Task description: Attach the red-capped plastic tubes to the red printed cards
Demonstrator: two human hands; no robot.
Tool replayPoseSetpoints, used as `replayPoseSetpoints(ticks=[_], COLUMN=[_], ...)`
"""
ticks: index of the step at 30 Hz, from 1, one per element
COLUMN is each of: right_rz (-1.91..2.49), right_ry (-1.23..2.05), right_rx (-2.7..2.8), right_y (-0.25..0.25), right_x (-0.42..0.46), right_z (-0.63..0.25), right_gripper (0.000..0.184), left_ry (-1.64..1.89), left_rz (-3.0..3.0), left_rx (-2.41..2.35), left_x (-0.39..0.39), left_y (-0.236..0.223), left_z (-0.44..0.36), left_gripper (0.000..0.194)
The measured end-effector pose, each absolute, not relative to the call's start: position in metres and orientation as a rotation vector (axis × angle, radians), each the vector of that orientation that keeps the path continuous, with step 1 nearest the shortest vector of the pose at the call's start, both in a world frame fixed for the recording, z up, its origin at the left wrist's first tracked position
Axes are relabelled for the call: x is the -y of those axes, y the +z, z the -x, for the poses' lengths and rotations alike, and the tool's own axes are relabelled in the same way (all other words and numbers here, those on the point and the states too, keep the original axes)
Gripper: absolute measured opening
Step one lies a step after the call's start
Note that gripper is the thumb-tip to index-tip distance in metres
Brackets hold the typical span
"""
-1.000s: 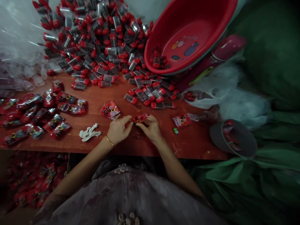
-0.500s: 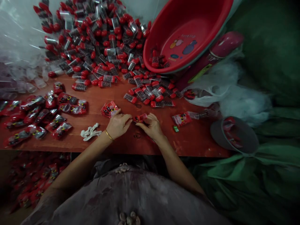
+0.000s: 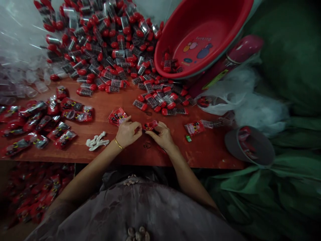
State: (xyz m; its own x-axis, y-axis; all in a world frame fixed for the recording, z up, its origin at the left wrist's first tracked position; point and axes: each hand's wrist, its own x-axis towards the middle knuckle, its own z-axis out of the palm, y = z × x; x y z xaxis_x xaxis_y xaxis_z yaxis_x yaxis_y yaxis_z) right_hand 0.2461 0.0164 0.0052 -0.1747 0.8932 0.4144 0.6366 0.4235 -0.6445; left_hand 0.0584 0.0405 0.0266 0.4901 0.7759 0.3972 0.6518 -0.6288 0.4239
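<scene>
My right hand point(image 3: 162, 135) pinches a small red printed packet point(image 3: 149, 126) between thumb and fingers, just above the table. Close to the packet's left end is my left hand point(image 3: 129, 132), its fingers curled closed. Whether anything is between those fingers I cannot make out. One finger of it reaches over a stack of flat red printed packets point(image 3: 116, 115). Below the hands lie small dark rings point(image 3: 146, 145). Left of my left wrist is a bundle of white strips point(image 3: 96, 142).
Capped clear tubes with red ends point(image 3: 117, 53) are heaped at the back. A red basin point(image 3: 190, 68) leans beside a pink flask point(image 3: 244, 48). Filled red packets point(image 3: 62, 134) lie left. At right are another red packet point(image 3: 194, 128), a small green item point(image 3: 188, 138) and a grey bucket point(image 3: 232, 144).
My left hand has drawn slightly back from the packet's left end, and its fingers are curled more. My right hand keeps the packet in nearly the same spot.
</scene>
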Motion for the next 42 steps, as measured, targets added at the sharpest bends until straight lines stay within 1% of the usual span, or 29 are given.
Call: replayPoseSetpoints(ticks=[7, 11, 14, 17, 21, 25, 29, 32, 38, 42], right_rz=[1.337, 1.342, 1.348, 1.371, 1.369, 1.378, 1.383, 1.378, 1.336, 1.356], right_ry=[0.398, 0.373, 0.375, 0.386, 0.405, 0.4, 0.388, 0.401, 0.41, 0.373], right_rx=[1.929, 1.956, 1.969, 1.97, 1.983, 1.978, 1.97, 1.967, 1.931, 1.935], right_y=[0.006, 0.007, 0.008, 0.008, 0.01, 0.012, 0.012, 0.011, 0.008, 0.006], right_x=[-0.016, -0.015, -0.016, -0.018, -0.019, -0.018, -0.019, -0.019, -0.019, -0.02], right_z=[-0.247, -0.247, -0.247, -0.246, -0.244, -0.243, -0.243, -0.243, -0.242, -0.241], right_gripper=[0.026, 0.029, 0.029, 0.028, 0.025, 0.024, 0.023, 0.021, 0.02, 0.023], left_ry=[0.859, 0.793, 0.739, 0.772, 0.821, 0.818, 0.82, 0.824, 0.863, 0.912], left_rz=[-2.47, -2.5, -2.483, -2.391, -2.341, -2.451, -2.567, -2.627, -2.549, -2.5], left_rx=[-1.252, -1.247, -1.237, -1.317, -1.311, -1.239, -1.243, -1.221, -1.253, -1.265], left_x=[-0.041, -0.039, -0.035, -0.031, -0.028, -0.03, -0.033, -0.035, -0.037, -0.038], left_y=[0.027, 0.02, 0.015, 0.016, 0.023, 0.027, 0.028, 0.03, 0.03, 0.027], left_z=[-0.061, -0.06, -0.06, -0.058, -0.055, -0.052, -0.052, -0.054, -0.058, -0.061], left_gripper=[0.01, 0.01, 0.01, 0.011, 0.021, 0.018, 0.02, 0.017, 0.013, 0.015])
